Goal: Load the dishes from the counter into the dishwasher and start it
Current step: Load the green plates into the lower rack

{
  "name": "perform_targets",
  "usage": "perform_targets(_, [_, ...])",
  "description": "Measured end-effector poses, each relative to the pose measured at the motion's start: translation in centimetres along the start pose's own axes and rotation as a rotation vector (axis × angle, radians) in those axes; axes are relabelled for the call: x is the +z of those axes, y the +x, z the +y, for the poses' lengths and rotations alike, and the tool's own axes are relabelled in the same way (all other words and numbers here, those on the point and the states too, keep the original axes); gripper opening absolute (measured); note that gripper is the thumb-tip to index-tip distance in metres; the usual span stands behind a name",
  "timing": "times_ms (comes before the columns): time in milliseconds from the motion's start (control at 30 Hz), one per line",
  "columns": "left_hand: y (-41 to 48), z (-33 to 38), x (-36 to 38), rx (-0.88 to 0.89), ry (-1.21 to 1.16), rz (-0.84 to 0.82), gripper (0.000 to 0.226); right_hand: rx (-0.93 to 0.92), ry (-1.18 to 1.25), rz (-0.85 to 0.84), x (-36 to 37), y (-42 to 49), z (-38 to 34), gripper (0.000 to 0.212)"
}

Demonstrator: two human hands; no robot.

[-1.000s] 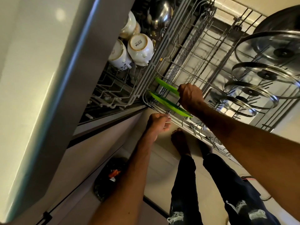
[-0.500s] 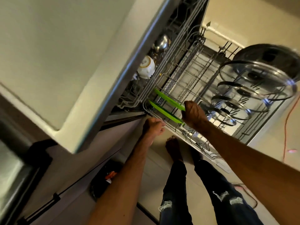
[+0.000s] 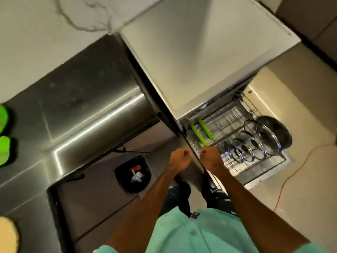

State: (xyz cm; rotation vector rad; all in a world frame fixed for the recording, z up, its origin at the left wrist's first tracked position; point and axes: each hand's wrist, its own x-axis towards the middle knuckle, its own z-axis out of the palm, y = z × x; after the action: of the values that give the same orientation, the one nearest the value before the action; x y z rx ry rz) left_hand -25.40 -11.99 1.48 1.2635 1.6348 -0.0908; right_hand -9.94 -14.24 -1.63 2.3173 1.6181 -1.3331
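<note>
Standing on edge in the front corner of the pulled-out dishwasher rack (image 3: 237,114) are two green plates (image 3: 205,129), side by side and leaning slightly. Behind them runs a row of upright glass lids (image 3: 255,143), with a dark pan (image 3: 280,133) at the far end.

The right grip (image 3: 210,157) is curled tight at the rack's front rail, right against the lower end of the nearer green plate. Blur hides whether its fingers actually clasp the plate or the wire, so I cannot tell. The left grip (image 3: 179,159) hangs just beside it, off the rack, balled into a fist with nothing seen inside it.

More green dishes (image 3: 4,150) and a yellow one (image 3: 7,234) sit on the steel worktop (image 3: 82,92) at the far left, cut off by the frame edge. A black bin (image 3: 118,174) stands on the floor below.
</note>
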Motion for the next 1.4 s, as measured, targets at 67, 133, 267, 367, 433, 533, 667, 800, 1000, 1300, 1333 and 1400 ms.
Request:
perform_targets(67, [-2.9, -1.3, -2.6, 0.072, 0.021, 0.056, 0.02, -0.13, 0.004, -0.008, -0.1, -2.9, -4.1, 0.021])
perform_targets(133, [-5.0, -2.7, -5.3, 0.122, 0.037, 0.117, 0.022, -0.241, 0.017, 0.003, -0.1, -5.0, -7.8, 0.019])
perform_targets(267, [-8.9, -7.0, -11.7, 0.19, 0.005, 0.28, 0.02, -0.462, -0.004, 0.007, 0.6, -6.9, -15.6, 0.014])
perform_targets(367, [-11.0, -10.8, -16.3, 0.227, -0.059, 0.384, 0.02, -0.544, 0.033, 0.03, 2.0, -7.5, -21.4, 0.014])
perform_targets(433, [-12.2, -13.4, -19.0, 0.24, -0.093, 0.436, 0.02, -0.556, 0.095, 0.014, 3.5, -7.8, -24.9, 0.014])
perform_targets(533, [-13.9, -18.4, -22.5, 0.255, -0.178, 0.481, 0.019, -0.581, 0.131, -0.017, 6.7, -8.2, -29.7, 0.018])
perform_targets(667, [-15.4, -26.4, -28.1, 0.183, -0.373, 0.583, 0.018, -0.639, 0.116, -0.057, 11.8, -9.2, -37.3, 0.013])
perform_targets(800, [-16.9, -32.2, -32.6, 0.111, -0.51, 0.712, 0.018, -0.717, 0.079, -0.052, 16.1, -9.7, -42.9, 0.02])
perform_targets(1000, [-17.1, -39.0, -36.8, -0.049, -0.564, 0.841, 0.016, -0.786, -0.099, -0.106, 20.4, -9.1, -49.4, 0.033])
perform_targets(1300, [-15.1, -42.9, -40.3, -0.288, -0.581, 0.835, 0.019, -0.826, -0.534, -0.317, 24.7, -4.4, -55.6, 0.053])
perform_targets(1333, [-14.7, -43.4, -40.9, -0.311, -0.598, 0.833, 0.019, -0.845, -0.564, -0.329, 25.2, -3.7, -56.4, 0.054])
perform_targets(1400, [-13.9, -44.0, -42.2, -0.355, -0.611, 0.846, 0.02, -0.902, -0.617, -0.332, 25.9, -2.4, -58.2, 0.055])
